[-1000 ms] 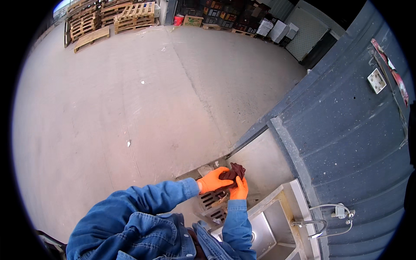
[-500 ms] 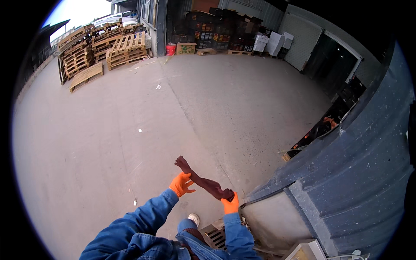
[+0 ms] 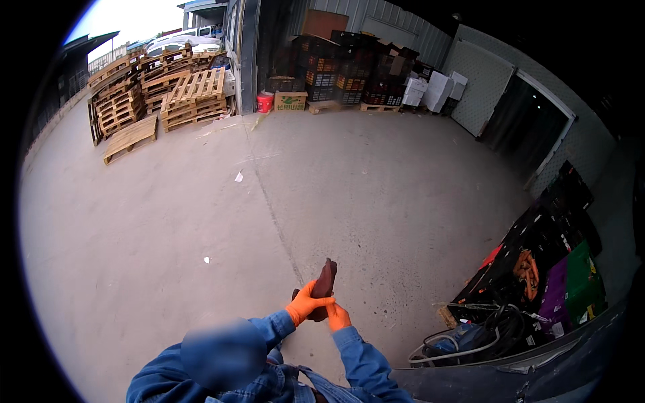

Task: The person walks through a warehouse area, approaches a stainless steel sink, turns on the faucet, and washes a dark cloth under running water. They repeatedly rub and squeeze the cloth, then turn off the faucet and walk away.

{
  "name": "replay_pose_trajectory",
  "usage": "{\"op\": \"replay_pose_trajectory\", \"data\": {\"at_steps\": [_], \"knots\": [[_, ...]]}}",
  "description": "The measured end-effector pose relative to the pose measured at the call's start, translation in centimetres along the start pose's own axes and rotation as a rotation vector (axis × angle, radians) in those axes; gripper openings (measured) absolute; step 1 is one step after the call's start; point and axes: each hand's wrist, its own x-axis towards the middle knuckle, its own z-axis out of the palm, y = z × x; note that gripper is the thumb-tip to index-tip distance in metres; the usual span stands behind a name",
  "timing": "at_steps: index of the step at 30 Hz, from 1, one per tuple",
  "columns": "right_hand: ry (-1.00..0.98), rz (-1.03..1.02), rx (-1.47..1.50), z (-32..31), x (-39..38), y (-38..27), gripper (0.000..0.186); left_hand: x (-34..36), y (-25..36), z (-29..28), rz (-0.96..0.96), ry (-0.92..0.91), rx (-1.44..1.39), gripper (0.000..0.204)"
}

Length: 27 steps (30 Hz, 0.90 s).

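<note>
A long strip of limp maroon cloth is bunched up between my hands, low in the middle of the view; its exact kind I cannot make out. My left hand, in an orange glove, is closed round it, with one end standing up above the fingers. A darker bit of the cloth pokes out on the left of that hand. Touching the left fingers from the right is my right hand, also orange-gloved and closed at the cloth's lower part, its fingertips partly hidden.
Wooden pallets are stacked at the far left. Dark crates, a red bucket and a cardboard box line the back wall. At right stand crates with carrots, coiled hoses and a dark metal edge.
The cloth was stretched out between my parted hands; now it is gathered and my hands have come together. The view has turned, bringing the crates and hoses at right into sight.
</note>
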Motion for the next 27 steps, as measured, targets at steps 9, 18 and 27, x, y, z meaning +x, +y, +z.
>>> {"op": "replay_pose_trajectory", "data": {"at_steps": [9,18,27], "knots": [[0.439,-0.015,-0.401,-11.7,23.1,-4.4,0.025,29.5,5.9,3.1,0.11,-0.282,0.218,0.049],[0.898,0.214,0.278,-27.5,44.9,9.0,0.028,60.9,5.4,5.2,-0.202,-0.338,0.432,0.036],[0.842,0.15,0.48,-50.3,72.1,6.0,0.045,87.2,16.6,16.0,-0.264,-0.426,0.496,0.019]]}}
